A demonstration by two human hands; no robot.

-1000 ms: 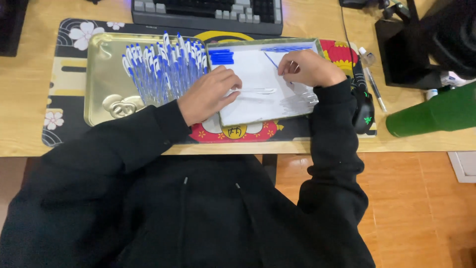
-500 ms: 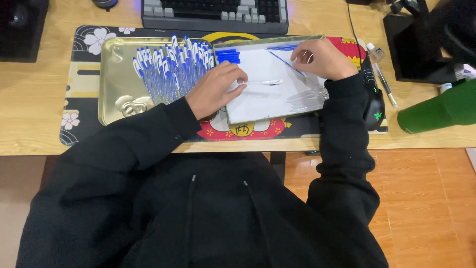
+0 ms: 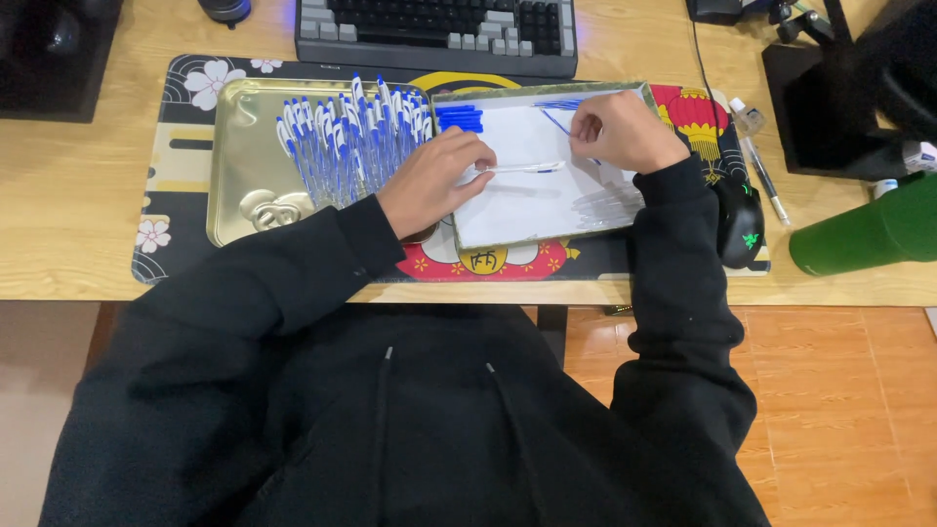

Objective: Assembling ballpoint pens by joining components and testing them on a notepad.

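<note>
Your left hand [image 3: 434,181] pinches one end of a clear pen barrel [image 3: 522,168], holding it level just above the white tray [image 3: 508,210], while your right hand [image 3: 620,132] closes its fingertips on a thin blue refill [image 3: 558,122] near the tray's far edge. Both parts look light, stiff and slick, the refill slender enough to bend or slip, so a grip close to its end, and around the barrel's middle, seems safest.

Just left of your left hand, finished blue-and-white pens [image 3: 346,141] lie fanned in a gold tray [image 3: 244,146]; a small stack of blue caps [image 3: 459,118] sits in the white tray's near corner. Both trays rest on a patterned desk mat [image 3: 176,146] across the wooden bench [image 3: 68,215]. Beyond them sits a keyboard [image 3: 439,29]; to your right, a black mouse [image 3: 739,220] and a green bottle [image 3: 864,234] on its side.
</note>
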